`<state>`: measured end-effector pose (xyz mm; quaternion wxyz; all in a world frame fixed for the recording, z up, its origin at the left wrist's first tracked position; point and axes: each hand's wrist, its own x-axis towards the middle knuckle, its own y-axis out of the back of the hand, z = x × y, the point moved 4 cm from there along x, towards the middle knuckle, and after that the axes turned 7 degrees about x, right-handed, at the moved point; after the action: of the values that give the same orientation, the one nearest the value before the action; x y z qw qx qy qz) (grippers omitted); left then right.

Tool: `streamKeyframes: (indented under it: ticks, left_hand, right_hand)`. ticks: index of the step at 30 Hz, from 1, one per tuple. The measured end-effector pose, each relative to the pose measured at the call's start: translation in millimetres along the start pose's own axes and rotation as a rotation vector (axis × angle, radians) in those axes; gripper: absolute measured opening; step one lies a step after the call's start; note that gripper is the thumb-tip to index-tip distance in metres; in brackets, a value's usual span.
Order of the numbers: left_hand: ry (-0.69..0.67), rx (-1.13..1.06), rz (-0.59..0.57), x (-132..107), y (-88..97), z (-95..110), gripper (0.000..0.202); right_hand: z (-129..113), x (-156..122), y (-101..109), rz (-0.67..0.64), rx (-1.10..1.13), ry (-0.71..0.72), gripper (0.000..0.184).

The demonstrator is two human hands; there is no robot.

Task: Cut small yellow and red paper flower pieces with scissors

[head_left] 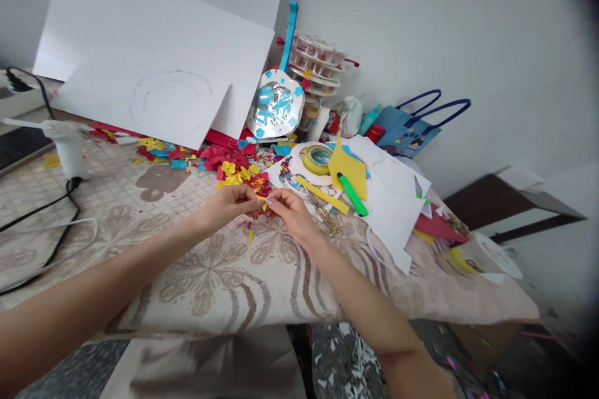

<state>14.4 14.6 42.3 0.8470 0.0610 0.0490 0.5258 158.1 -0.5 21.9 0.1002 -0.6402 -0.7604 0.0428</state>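
Note:
My left hand [229,202] and my right hand [292,212] meet over the patterned tablecloth [196,274], fingers pinched together on a small yellow paper piece [263,204]. Just beyond them lies a heap of red, yellow and blue paper cut-outs [234,165]. A small yellow scrap [249,237] rests on the cloth below my hands. Scissors [327,219] lie right beside my right hand, partly hidden by it.
A white glue gun [68,143] with a black cable stands at the left. Large white sheets [154,68] lean on the wall. A tape roll [316,159], yellow paper [349,168], green marker [353,194], foil plate [277,103], stacked trays [318,65] and blue bag [407,131] crowd the right.

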Motion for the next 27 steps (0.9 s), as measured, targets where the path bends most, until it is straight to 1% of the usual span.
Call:
streamKeyframes:
  ticks: [9, 14, 18, 22, 24, 27]
  left_hand:
    - [-0.001, -0.088, -0.009, 2.6, 0.2, -6.9, 0.022]
    - [0.037, -0.117, -0.005, 1.9, -0.2, -7.4, 0.023]
    - [0.052, -0.082, -0.052, 1.2, -1.0, -5.8, 0.024]
    - [0.021, -0.011, -0.103, 3.1, -1.1, -7.8, 0.026]
    - [0.006, 0.014, -0.12, 3.9, -1.1, -8.8, 0.026]
    - [0.033, 0.013, -0.139, 3.5, -1.5, -8.7, 0.024]
  right_hand:
    - [-1.2, -1.5, -0.5, 0.028, -0.027, 0.021, 0.019]
    - [-2.4, -1.9, -0.6, 0.011, -0.079, 0.028, 0.015]
    - [-5.0, -0.4, 1.8, -0.005, -0.178, 0.048, 0.01]
    - [-8.3, 0.1, 2.3, -0.025, -0.269, 0.083, 0.007]
    - [-9.6, -0.2, 2.2, -0.02, -0.29, 0.099, 0.007]
    - [-10.2, -0.7, 1.8, -0.012, -0.296, 0.116, 0.009]
